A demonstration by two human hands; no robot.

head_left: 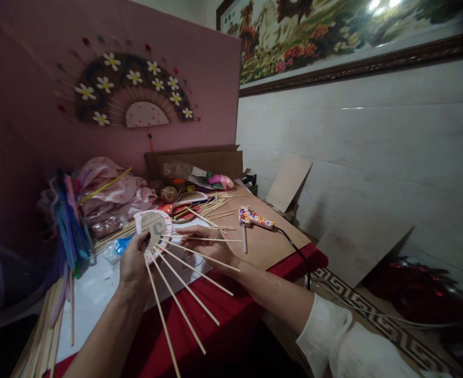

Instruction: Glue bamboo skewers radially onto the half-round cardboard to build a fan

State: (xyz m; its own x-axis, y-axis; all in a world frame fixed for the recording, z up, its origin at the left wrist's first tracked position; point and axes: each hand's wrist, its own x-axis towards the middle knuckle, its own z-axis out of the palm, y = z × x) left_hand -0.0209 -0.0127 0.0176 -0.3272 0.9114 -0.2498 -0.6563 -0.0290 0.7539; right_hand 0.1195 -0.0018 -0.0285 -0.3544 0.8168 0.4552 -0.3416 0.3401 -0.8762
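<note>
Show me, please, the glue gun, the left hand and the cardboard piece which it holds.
Glue gun (260,220): head view, on its patterned handle.
Left hand (132,264): head view, near its middle.
Cardboard piece (155,226): head view, on its brown face.

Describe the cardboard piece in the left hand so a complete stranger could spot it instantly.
Find the red-clothed table, then the left hand above it. That hand grips the rounded brown cardboard piece with pale edging. Unlike the flower-covered brown half-circle fan on the pink panel, it has long, pale, bare wooden sticks fanning toward the viewer.
</note>
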